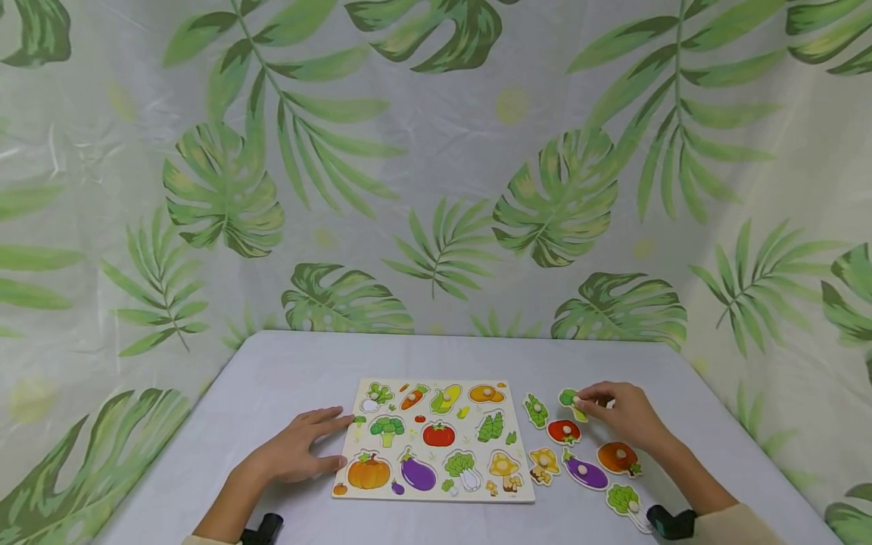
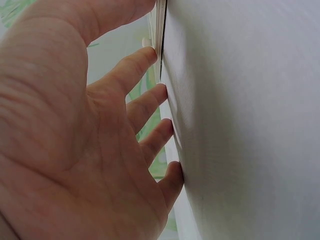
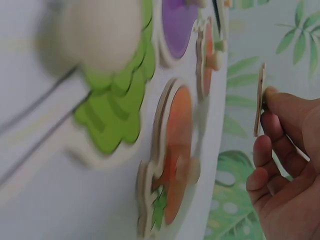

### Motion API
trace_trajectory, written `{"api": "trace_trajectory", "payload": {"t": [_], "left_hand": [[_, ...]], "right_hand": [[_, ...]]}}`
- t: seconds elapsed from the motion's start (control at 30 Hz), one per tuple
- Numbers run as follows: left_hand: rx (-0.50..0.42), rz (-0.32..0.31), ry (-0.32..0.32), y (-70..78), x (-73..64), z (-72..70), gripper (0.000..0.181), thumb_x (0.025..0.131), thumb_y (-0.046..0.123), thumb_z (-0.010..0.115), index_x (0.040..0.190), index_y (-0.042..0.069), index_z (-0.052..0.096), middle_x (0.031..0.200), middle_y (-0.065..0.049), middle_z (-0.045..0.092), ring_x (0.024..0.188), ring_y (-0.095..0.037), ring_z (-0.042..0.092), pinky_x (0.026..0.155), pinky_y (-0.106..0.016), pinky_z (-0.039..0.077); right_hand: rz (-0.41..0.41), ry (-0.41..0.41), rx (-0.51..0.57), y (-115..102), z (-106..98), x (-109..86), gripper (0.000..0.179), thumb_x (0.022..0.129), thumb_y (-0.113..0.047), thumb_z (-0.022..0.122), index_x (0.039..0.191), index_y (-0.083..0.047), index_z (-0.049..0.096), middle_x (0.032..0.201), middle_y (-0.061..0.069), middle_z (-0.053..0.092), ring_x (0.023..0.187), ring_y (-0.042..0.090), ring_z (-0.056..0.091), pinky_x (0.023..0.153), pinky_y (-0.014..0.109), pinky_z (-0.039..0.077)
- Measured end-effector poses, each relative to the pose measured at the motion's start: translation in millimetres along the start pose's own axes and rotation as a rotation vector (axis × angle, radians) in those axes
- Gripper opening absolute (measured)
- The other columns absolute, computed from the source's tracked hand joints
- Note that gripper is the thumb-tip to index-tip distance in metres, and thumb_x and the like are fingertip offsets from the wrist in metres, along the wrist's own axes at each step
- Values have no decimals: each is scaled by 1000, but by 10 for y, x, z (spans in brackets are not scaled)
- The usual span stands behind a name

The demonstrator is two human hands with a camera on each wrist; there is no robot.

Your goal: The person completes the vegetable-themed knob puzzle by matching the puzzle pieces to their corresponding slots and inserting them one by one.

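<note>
The broccoli piece is held off the table, to the right of the board, its knob pinched between the thumb and fingers of the right hand. Its long axis is tilted, the crown turned away and to the left, the stem toward the person and to the right; in the right wrist view only its thin edge is shown. The pictured broccoli, stem pointed toward the person, is placed on the board's left side, so the two are separated by most of the board's width, and the picture is approached more closely by the left hand. That hand is spread and relaxed, with nothing grasped; the board's left edge is touched by its thumb and forefinger. Around the piece, the asparagus is found just left and the tomato just nearer the person.
</note>
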State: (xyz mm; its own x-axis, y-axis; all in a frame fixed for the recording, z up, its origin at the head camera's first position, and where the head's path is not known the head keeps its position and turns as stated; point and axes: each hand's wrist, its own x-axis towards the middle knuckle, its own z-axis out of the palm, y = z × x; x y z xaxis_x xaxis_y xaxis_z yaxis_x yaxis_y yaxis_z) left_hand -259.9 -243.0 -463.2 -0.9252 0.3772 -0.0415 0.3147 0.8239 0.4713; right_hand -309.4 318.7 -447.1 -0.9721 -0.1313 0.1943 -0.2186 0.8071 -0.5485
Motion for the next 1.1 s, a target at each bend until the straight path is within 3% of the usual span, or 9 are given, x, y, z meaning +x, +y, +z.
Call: {"api": "trace_trajectory", "payload": {"t": [0.23, 0.63, 1.1], "left_hand": [[-3, 6, 2, 5, 6, -6, 71, 88, 49, 72, 151, 21, 55, 161, -15, 43, 149, -47, 33, 114, -76, 28], [7, -16, -10, -24, -3, 37, 72, 86, 50, 73, 151, 23, 54, 162, -13, 42, 150, -46, 32, 115, -76, 28], [5, 3, 3, -20, -3, 16, 72, 87, 49, 72, 151, 22, 54, 162, -14, 42, 150, -47, 32, 115, -75, 28]], "right_hand": [[-36, 16, 37, -192, 76, 32, 23, 93, -31, 78, 108, -14, 80, 88, -5, 71, 83, 15, 56, 64, 21, 48], [-120, -4, 99, -500, 250, 114, 17, 94, -31, 77, 104, -17, 80, 86, -6, 70, 77, 12, 55, 56, 22, 44], [-140, -47, 217, -906, 586, 201, 15, 93, -31, 77, 102, -19, 81, 87, -7, 72, 78, 13, 55, 58, 22, 43]]}}
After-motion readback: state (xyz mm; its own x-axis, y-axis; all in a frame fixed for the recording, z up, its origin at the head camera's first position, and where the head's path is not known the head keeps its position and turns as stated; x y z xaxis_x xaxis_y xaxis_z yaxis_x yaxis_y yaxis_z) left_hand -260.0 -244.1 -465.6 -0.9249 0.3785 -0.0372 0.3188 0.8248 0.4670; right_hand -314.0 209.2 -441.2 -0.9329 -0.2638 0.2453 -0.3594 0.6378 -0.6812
